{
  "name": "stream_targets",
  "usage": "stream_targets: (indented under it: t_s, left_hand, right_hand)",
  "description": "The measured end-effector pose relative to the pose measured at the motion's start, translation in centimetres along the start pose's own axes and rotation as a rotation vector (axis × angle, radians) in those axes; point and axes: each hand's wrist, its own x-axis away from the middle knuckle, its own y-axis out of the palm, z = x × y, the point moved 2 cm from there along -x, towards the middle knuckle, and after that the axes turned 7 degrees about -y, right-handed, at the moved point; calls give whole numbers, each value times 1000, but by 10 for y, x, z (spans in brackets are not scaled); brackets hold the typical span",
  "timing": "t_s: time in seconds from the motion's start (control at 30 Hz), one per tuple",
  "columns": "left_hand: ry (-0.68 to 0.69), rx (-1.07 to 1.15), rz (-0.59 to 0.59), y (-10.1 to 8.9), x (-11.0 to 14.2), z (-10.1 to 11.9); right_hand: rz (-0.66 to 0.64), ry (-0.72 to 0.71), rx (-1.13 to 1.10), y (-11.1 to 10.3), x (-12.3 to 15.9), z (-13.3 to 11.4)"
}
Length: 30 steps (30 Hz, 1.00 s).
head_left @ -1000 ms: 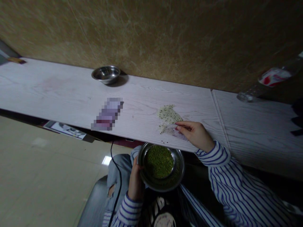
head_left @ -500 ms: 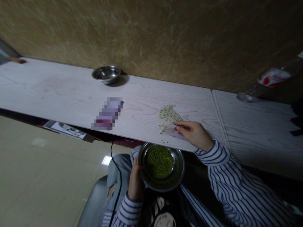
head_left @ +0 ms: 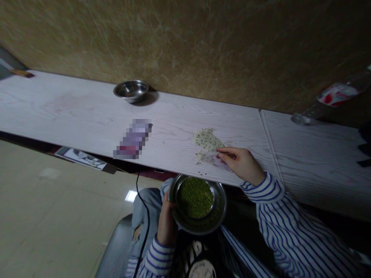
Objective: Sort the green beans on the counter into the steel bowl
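Observation:
A metal bowl [head_left: 222, 210] filled partway with green beans [head_left: 195, 197] rests over my lap, just below the table edge. My left hand [head_left: 167, 218] grips its left rim, with some fingers hidden under the bowl. On the table lies a thin spread of white grains mixed with small green beans [head_left: 208, 139]. My right hand [head_left: 239, 162] is at the near right edge of this spread, thumb and fingertips pinched together over a dusty, whitish patch. Whatever is between those fingertips is too small to make out. A few stray dark bits [head_left: 198, 173] lie close to the table's front edge.
A second metal bowl [head_left: 131, 92] stands at the back, near the wall. A blurred-out, phone-shaped object [head_left: 135, 139] lies left of the grains. On the right, a clear plastic bottle [head_left: 336, 94] stands by the wall. A black cable [head_left: 147, 216] hangs down past my leg.
My right hand stays at the edge of the grains, its fingertips shifting only slightly. The left hand and its bowl keep their place. The view has shifted a little.

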Motion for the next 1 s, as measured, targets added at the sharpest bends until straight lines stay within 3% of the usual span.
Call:
stream_targets:
  t_s: [0.37,0.63,1.0]
  left_hand:
    - [-37,4,-35,-2,0,-1]
    - [-33,-3,-17,-1,-1,-2]
    - [-47,25,-27,-2,1,-1]
  right_hand:
    - [-63,-4,-62,9,1,-4]
    - [-61,9,-131,0,6,-1]
    - [-104,13,-151,5,7,-3]
